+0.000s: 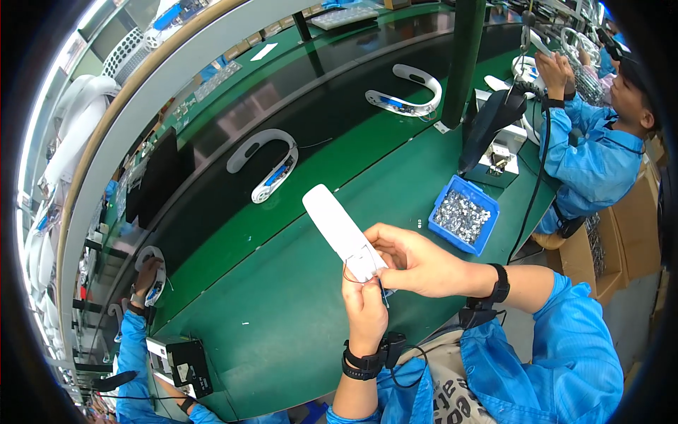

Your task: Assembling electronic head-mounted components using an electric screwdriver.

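Note:
Both of my hands are together over the green workbench [282, 332], on a long white plastic housing [330, 218] with a rounded far end. It points away from me, tilted to the left. My left hand [364, 314] pinches its near end from below. Closed around the right side of that same end is my right hand [420, 265], its thumb and fingers close to the left fingertips. Thin dark wires loop out there, and a short blue piece hangs below the fingers. What lies between the fingertips is partly hidden.
A blue bin [452, 240] of small metal parts stands at right, before a metal fixture [494, 164] and a green post [466, 63]. U-shaped white housings [263, 192] lie along the dark belt. Co-workers' arms show at right [590, 155] and left [132, 346], near a black box [191, 364].

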{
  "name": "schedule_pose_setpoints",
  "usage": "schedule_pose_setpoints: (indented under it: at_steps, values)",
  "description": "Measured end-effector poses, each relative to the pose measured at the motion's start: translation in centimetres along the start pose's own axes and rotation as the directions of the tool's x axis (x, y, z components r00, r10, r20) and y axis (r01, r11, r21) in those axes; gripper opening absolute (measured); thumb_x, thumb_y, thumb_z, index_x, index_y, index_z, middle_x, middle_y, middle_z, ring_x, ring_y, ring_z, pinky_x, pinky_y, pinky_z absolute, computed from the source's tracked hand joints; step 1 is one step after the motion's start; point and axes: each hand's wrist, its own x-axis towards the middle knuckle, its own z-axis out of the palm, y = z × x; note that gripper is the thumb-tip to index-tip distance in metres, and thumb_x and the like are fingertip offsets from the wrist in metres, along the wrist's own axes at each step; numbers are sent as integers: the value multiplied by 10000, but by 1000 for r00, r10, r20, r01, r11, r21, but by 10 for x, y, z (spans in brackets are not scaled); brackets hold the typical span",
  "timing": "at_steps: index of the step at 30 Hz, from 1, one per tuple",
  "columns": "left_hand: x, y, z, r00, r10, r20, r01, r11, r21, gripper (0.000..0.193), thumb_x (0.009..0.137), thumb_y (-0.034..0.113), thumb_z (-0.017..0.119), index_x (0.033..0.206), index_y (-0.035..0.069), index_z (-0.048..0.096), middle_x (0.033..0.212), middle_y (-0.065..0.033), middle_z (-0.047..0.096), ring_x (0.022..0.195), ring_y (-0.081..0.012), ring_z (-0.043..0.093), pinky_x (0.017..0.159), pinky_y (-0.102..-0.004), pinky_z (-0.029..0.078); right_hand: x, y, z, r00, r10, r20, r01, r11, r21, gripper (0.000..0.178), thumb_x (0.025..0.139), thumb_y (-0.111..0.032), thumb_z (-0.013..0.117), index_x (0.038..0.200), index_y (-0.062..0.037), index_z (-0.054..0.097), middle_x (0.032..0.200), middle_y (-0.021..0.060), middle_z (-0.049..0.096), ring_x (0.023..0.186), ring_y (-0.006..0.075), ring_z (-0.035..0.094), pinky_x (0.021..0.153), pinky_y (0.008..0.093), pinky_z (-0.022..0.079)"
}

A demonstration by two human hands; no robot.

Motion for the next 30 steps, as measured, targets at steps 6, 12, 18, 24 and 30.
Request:
schedule_pose_setpoints:
  at_steps: [6,12,18,24,30]
  values:
    - [-5,1,-7,995,-62,-77,57,996,-65,371,951,65,500,1312,-5,552,1163,-109,672,1078,-168,631,971,-328,498,-1,3,2,999,-17,47,17,1000,17,486,954,22,618,1423,29,491,1375,137,617,1322,211,589,1146,381,461]
    - [4,73,-25,962,-267,-52,231,902,-365,709,1066,595,260,1127,-15,617,796,-166,684,783,-282,673,806,-424,522,-45,31,-10,952,-219,-214,179,965,-193,530,940,-10,607,1459,-5,499,1458,116,576,1423,236,509,1191,415,408]
    - [78,109,-117,948,33,-316,109,902,418,407,1098,349,467,857,47,597,588,-64,574,496,-175,546,511,-322,435,-66,87,-10,982,-105,-156,19,882,-472,342,912,-41,599,1249,-32,654,1220,133,709,1183,282,674,1014,423,542]
    - [187,55,-222,835,539,112,143,-408,902,407,1003,385,613,1057,-13,679,912,-196,738,908,-348,725,789,-511,536,-65,88,-9,960,-274,-57,157,695,-701,253,918,-97,625,1157,-41,688,1135,137,696,1065,351,653,938,445,538]
    - [287,-14,-76,896,384,222,-127,-256,958,365,932,354,689,988,-7,685,1009,-247,711,910,-435,695,810,-540,555,-66,92,-15,957,-287,-44,170,678,-715,206,927,-100,624,1109,-30,693,1101,115,685,1041,325,640,944,435,525]
